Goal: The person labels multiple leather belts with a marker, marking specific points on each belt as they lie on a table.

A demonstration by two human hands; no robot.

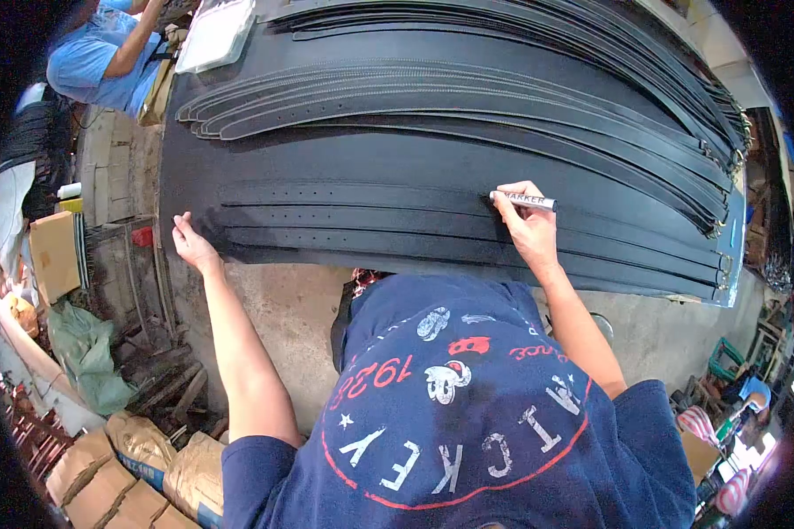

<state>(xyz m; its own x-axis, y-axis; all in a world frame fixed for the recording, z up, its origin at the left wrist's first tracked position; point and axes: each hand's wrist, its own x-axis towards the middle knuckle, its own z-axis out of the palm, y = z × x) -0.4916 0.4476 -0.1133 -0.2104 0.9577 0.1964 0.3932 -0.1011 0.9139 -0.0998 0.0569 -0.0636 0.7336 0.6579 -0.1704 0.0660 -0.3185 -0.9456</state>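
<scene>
My right hand (531, 231) grips a white marker (538, 203) with a dark tip, held almost level over the black belts on the table. Several belts (362, 214) lie side by side along the near edge, with small punched holes toward their left ends and metal buckles (723, 269) at the right. At the table's left front corner is my left hand (194, 245), fingers curled together; whatever may be between them is too small to make out.
Beyond the near belts, a fanned stack of stitched belts (370, 99) crosses the black tabletop (212, 167). More straps (503, 19) lie at the far side. A clear plastic box (216, 37) sits at the far left, near a person in blue (106, 62). Brown packages (141, 476) stand lower left.
</scene>
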